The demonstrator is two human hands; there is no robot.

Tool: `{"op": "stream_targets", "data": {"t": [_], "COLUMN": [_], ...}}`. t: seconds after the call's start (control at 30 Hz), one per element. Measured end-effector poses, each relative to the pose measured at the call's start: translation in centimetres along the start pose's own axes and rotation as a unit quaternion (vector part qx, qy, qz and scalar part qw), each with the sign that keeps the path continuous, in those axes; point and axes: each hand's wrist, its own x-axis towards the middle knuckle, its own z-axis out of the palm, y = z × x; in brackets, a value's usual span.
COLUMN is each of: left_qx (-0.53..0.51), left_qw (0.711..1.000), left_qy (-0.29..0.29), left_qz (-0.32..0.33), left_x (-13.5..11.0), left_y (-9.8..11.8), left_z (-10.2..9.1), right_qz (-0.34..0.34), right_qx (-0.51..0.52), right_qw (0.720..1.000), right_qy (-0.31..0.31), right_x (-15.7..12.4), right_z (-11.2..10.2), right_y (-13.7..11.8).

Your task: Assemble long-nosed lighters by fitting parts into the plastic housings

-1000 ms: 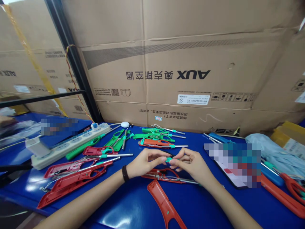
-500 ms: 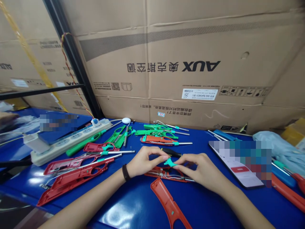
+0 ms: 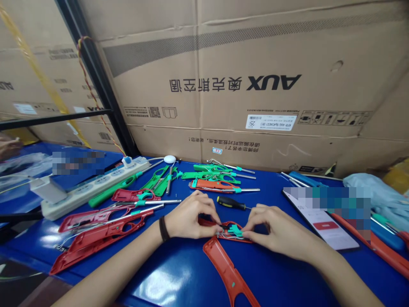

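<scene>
My right hand [image 3: 270, 226] pinches a small teal plastic trigger [image 3: 235, 230] and holds it over an open red lighter shell half [image 3: 238, 223]. Thin wires and small inner parts show in this shell, which lies on the table. At the shell's left part is my left hand [image 3: 194, 216], thumb and fingertips closed together at the wires; the small thing between them is hidden. Just in front lies a second red shell half [image 3: 223, 266] with a loop-shaped opening. A black and yellow screwdriver [image 3: 231, 203] rests behind the hands.
Several opened red lighters [image 3: 105, 232] lie at the left, and green lighters [image 3: 214, 175] and an orange-red one [image 3: 220, 186] at the back. A white power strip [image 3: 96, 185] is farther left. At right are a phone [image 3: 332, 236] and blue and red lighters. Cardboard boxes [image 3: 223, 51] stand behind the table.
Both hands have come down to the open red shell. The right hand has brought the teal trigger onto it, and the left hand has let go of the trigger. The screwdriver is now uncovered.
</scene>
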Motion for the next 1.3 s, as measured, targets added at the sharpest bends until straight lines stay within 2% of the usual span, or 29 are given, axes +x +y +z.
{"op": "stream_targets", "data": {"t": [0.17, 0.3, 0.83, 1.3], "left_qx": [0.035, 0.012, -0.063, -0.063], "left_qw": [0.998, 0.998, 0.997, 0.997], "left_qy": [-0.04, -0.051, -0.047, -0.043], "left_qz": [0.026, 0.026, 0.012, 0.004], "left_x": [-0.34, -0.39, -0.29, -0.22], "left_y": [0.24, 0.08, -0.64, -0.47], "left_z": [-0.9, -0.87, -0.46, -0.35], "right_qz": [0.004, -0.005, -0.01, -0.004], "right_qx": [-0.003, 0.012, 0.042, 0.031], "right_qw": [1.0, 1.0, 0.999, 0.999], "right_qy": [-0.001, -0.004, -0.015, -0.007], "right_x": [0.15, 0.23, 0.32, 0.35], "right_z": [0.14, 0.15, 0.66, 0.78], "right_y": [-0.12, -0.09, 0.39, 0.25]}}
